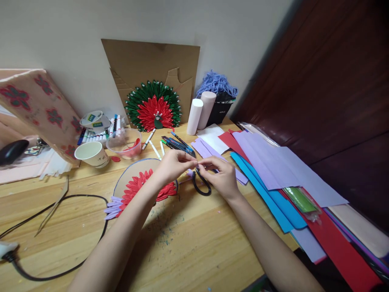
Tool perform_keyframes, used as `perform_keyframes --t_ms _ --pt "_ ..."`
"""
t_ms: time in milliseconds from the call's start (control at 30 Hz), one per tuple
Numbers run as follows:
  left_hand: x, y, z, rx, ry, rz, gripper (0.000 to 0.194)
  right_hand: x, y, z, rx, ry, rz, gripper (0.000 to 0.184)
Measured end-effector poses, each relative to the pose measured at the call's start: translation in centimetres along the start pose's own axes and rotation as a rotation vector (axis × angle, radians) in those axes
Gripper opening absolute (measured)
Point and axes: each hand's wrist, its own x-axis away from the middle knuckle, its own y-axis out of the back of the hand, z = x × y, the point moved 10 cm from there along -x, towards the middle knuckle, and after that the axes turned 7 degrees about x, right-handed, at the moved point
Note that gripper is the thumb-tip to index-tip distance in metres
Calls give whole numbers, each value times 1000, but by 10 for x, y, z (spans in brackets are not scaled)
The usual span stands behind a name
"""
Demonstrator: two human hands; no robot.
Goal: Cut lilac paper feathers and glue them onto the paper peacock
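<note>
Together, the left hand [176, 166] and right hand [223, 176] met above the wooden worktop [194, 247] in the head view, the fingers [189, 164] of each pinched together at the tips; whether they gripped any small piece could not be told. Just beneath lay a black looped handle [204, 194]. To the left, partly behind the left forearm [121, 243], a round cardboard disc [129, 173] bore red petals [133, 188] and, at its near left edge, lilac petals [114, 207]. At the far side, a green-and-red fan [158, 106] stood against cardboard [152, 56].

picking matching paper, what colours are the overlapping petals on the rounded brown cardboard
Mostly red petals, plus lilac petals at the left end; best seen in the head view.
</note>
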Motion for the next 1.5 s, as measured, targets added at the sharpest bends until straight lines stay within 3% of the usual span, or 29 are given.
perform_keyframes --t_ms 267,433,633,1000,1300,1500 --pt "-2 2 2 68 14 -20 17 1 0 0 -16 4 -22 11" --pt "0 6 -1 61 7 -79 13 1 -9 -16 -188 -137 13 14" --pt "2 5 -8 90 -110 -93 11 1 -17 -33 -351 -279 59 18" --pt "6 -4 -25 -85 -323 -60 12 0 -5 -29 -210 -256 12 14" --pt "3 12 -15 -19 -233 -142 18 -5 9 -40 -212 -260 -74 15" --pt "2 8 -18 -34 -267 -117 14 -6 1 -28 -285 -196 -12 15"
